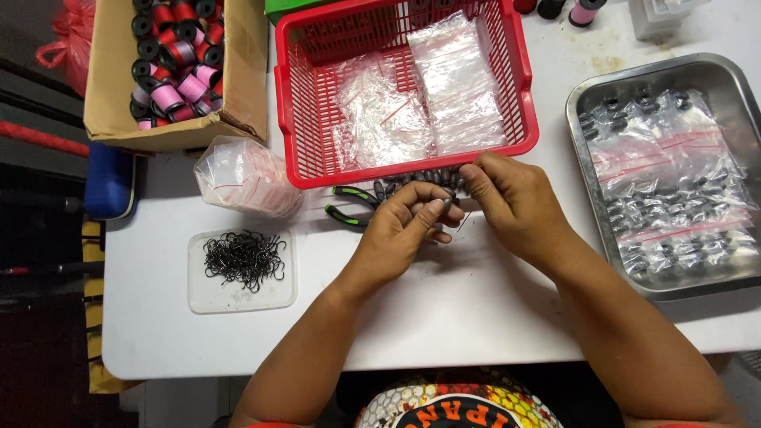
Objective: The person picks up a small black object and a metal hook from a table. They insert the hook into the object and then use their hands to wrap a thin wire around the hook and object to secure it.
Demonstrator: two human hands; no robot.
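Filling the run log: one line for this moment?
left hand: pinches small grey weight | right hand: fingertips at weight | weights pile beside red basket

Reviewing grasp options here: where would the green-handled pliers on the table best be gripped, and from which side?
By the two green handles, coming from the left: they splay toward open table, while the pliers' head lies hidden beside the left hand and the dark sinkers.

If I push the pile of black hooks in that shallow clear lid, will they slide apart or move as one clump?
The hooks look thin and heaped in a tangle, so they would probably drag as one clump. Lifting one would likely snag its neighbours. The lid looks light and shallow, so a push may slide it across the table instead.
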